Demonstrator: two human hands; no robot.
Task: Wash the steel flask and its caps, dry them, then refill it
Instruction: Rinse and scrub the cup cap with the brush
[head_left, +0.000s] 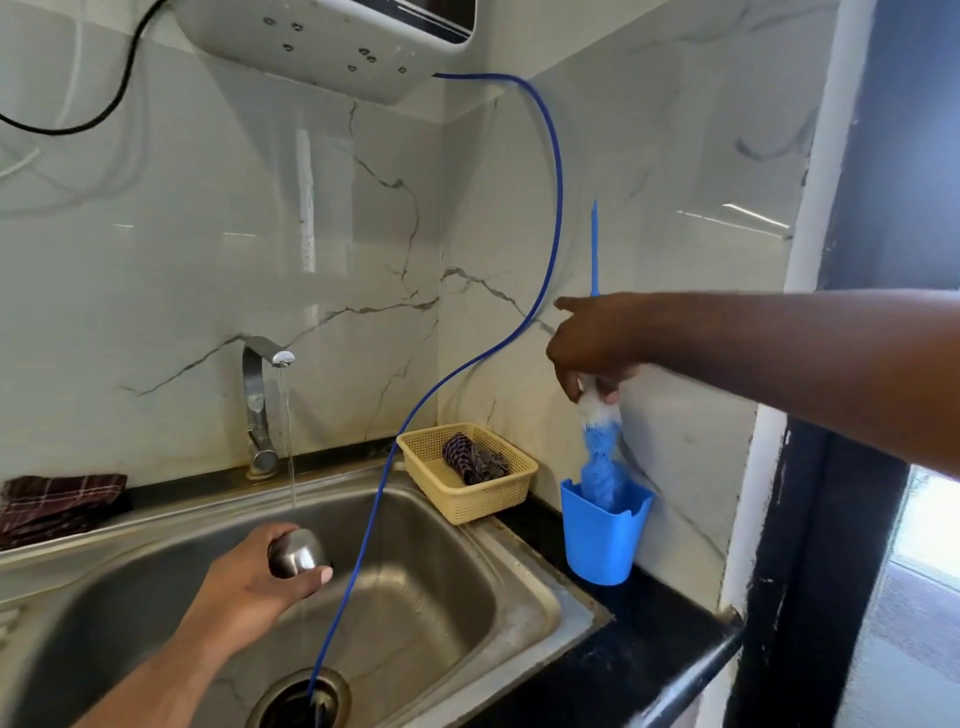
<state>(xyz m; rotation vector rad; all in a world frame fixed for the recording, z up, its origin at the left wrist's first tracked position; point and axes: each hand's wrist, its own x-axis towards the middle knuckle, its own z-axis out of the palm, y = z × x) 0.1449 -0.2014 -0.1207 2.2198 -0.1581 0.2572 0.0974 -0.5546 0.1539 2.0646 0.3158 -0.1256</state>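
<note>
The left hand (254, 582) curls round a small steel cap (297, 553), thumb along its lower edge, holding it over the sink (483, 566) in the thin stream of water (287, 441) from the tap (257, 395); the palm hides the cap's far side. The right hand (597, 343) grips a blue bottle brush (600, 457) at its white upper bristles, forefinger stretched out; the handle stands up behind the knuckles, and the brush tip is hidden inside a blue cup (602, 540) at the wall. A blue hose (557, 208) ends in the drain (298, 701); the dark cloth in the basket (467, 501) is hard to make out.
</note>
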